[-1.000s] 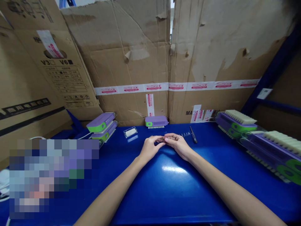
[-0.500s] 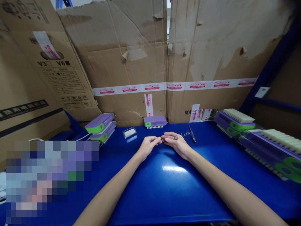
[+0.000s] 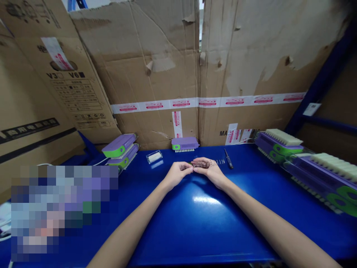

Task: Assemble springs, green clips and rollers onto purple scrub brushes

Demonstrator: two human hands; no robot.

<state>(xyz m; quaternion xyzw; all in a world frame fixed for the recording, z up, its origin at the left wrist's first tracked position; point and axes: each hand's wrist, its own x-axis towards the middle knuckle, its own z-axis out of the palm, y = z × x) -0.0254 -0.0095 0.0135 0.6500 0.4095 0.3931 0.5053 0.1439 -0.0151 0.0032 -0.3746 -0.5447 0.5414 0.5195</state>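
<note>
My left hand and my right hand meet near the middle of the table, fingertips almost touching. Between them runs a thin, see-through strip with a row of small, evenly spaced marks; its right end sticks out past my right hand. The curved fingers and thumb of my right hand are closed on it. My left hand is closed in a pinch at the strip's left end, where a small dark bit shows; the fingers hide its shape. A slim screwdriver-like tool lies just right of the strip.
On the blue table, a small clear case with a whitish block lies back left. A purple-green brush-like device stands behind my hands. More such devices are stacked left and right. Cardboard walls the back.
My left fingers have shifted slightly at the strip's left end, parting a little and closing again. My right hand has turned slightly, showing more of the strip. The view has shifted slightly.
</note>
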